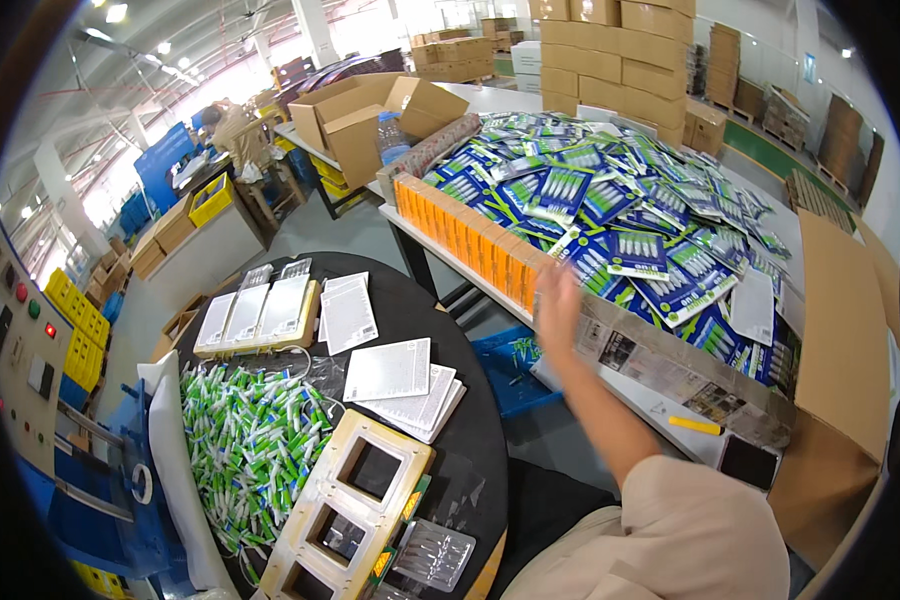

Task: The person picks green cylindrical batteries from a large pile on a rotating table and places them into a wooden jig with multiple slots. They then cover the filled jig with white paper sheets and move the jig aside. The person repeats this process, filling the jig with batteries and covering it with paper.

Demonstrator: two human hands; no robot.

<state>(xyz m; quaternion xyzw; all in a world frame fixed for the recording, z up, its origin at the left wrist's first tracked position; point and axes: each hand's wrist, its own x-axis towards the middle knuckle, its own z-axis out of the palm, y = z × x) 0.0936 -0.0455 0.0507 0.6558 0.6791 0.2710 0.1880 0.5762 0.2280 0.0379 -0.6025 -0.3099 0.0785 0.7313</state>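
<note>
My right hand (pixel 558 305) is stretched forward over the front edge of the white table, its fingers smeared by motion. It is nearest to the end of a row of orange boxes (pixel 470 240) and the grey printed cardboard edging (pixel 650 365). Behind these lies a large heap of blue-and-green blister packs (pixel 610 255) holding slim green and white pieces. Whether the hand touches a box or a pack cannot be made out. My left hand is out of view.
On the black round table (pixel 485 420) lie loose green-and-white pieces (pixel 250 450), a cream frame (pixel 350 500) with square openings, clear trays (pixel 435 555) and white cards (pixel 390 370). A blue bin (pixel 510 385) sits between the tables. A phone (pixel 748 462) and open carton (pixel 845 340) are at right.
</note>
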